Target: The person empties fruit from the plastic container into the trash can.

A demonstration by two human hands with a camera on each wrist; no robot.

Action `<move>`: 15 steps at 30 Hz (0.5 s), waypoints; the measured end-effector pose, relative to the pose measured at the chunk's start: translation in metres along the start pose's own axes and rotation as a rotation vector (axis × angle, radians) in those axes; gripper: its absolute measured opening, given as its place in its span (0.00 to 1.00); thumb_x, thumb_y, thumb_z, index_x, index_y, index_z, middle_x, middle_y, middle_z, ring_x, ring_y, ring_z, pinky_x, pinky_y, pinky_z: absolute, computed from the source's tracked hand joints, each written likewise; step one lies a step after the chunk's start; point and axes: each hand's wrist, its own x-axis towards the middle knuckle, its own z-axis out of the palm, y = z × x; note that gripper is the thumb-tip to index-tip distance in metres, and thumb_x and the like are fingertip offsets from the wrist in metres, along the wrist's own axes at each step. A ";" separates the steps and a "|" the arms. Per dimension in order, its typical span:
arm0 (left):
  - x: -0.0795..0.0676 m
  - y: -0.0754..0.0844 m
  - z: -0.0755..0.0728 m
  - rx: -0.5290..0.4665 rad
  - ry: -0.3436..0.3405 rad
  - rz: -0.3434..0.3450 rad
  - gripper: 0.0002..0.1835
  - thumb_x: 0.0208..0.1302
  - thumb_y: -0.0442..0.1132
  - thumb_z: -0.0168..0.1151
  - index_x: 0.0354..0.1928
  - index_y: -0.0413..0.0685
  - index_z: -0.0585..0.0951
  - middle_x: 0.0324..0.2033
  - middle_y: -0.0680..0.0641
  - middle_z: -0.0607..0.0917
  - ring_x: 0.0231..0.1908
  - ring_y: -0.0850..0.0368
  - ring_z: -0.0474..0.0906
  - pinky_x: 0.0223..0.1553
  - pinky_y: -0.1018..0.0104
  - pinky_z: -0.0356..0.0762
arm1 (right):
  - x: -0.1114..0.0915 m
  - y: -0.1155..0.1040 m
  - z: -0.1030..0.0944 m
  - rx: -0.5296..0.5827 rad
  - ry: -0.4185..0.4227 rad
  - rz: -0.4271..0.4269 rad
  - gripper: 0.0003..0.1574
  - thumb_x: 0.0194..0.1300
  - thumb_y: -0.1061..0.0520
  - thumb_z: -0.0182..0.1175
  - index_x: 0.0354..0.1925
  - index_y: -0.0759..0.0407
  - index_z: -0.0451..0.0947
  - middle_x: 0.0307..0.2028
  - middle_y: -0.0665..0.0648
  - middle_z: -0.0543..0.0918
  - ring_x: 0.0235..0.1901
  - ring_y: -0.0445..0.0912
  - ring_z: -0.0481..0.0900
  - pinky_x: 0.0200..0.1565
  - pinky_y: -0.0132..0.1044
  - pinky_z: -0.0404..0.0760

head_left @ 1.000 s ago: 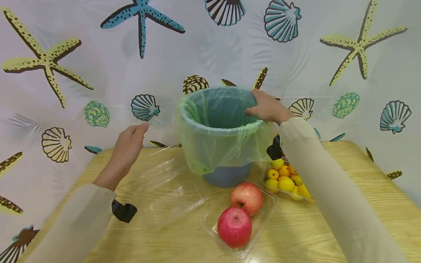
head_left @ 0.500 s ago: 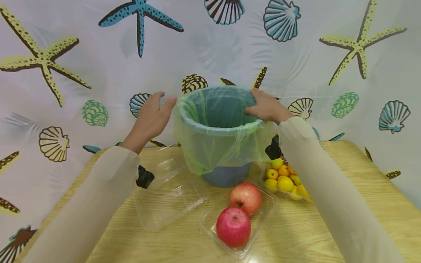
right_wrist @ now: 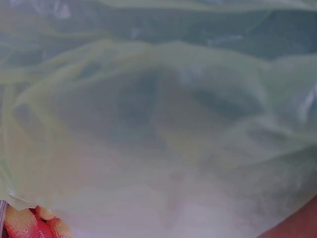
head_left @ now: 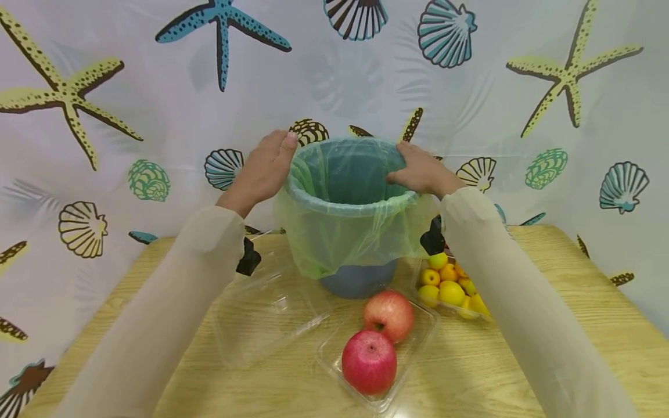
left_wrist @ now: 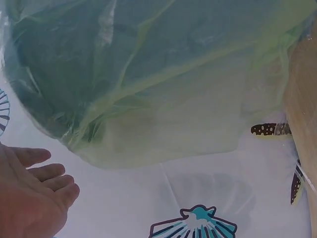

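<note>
Head view: bin (head_left: 356,283) between left grip (head_left: 264,167) and right grip (head_left: 424,170); bag (head_left: 351,241) already over its top, hanging unevenly; lining looks nearly done. Left: released, beside bin; right: at bin's edge, grasp unclear.

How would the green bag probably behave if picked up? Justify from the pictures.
The green bag is probably floppy, since it drapes in loose creases over the rim of the blue bucket. It seems light, because its film is see-through.
</note>
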 end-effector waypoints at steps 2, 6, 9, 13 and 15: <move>0.003 0.002 0.004 0.032 -0.033 -0.003 0.38 0.75 0.59 0.25 0.75 0.41 0.43 0.75 0.39 0.42 0.75 0.44 0.35 0.73 0.46 0.37 | -0.001 0.000 0.000 0.000 0.000 0.002 0.49 0.69 0.49 0.48 0.75 0.63 0.34 0.76 0.62 0.35 0.75 0.56 0.34 0.73 0.52 0.41; 0.010 0.006 0.012 0.095 -0.091 -0.014 0.39 0.74 0.60 0.26 0.75 0.42 0.39 0.75 0.39 0.37 0.75 0.44 0.31 0.73 0.45 0.35 | -0.002 0.000 -0.001 -0.001 0.002 0.008 0.49 0.70 0.49 0.47 0.75 0.63 0.34 0.76 0.62 0.35 0.75 0.55 0.33 0.73 0.52 0.41; 0.014 0.009 0.017 0.115 -0.135 -0.011 0.38 0.75 0.59 0.26 0.75 0.40 0.39 0.75 0.37 0.36 0.74 0.42 0.30 0.72 0.43 0.34 | -0.003 0.001 -0.001 0.012 0.013 0.006 0.49 0.69 0.49 0.48 0.75 0.62 0.34 0.76 0.62 0.36 0.75 0.55 0.33 0.73 0.52 0.41; 0.017 0.009 0.019 0.131 -0.197 -0.054 0.38 0.76 0.58 0.27 0.75 0.38 0.37 0.74 0.37 0.35 0.74 0.41 0.29 0.72 0.42 0.33 | -0.006 0.002 -0.001 0.068 0.033 -0.020 0.49 0.69 0.46 0.48 0.75 0.61 0.35 0.76 0.61 0.37 0.75 0.55 0.35 0.73 0.52 0.41; 0.018 0.010 0.019 0.147 -0.224 -0.076 0.39 0.75 0.58 0.27 0.74 0.37 0.37 0.74 0.36 0.34 0.74 0.42 0.29 0.72 0.43 0.35 | -0.007 0.004 -0.001 0.102 0.039 -0.026 0.49 0.70 0.43 0.46 0.75 0.61 0.35 0.76 0.60 0.37 0.75 0.54 0.35 0.73 0.51 0.41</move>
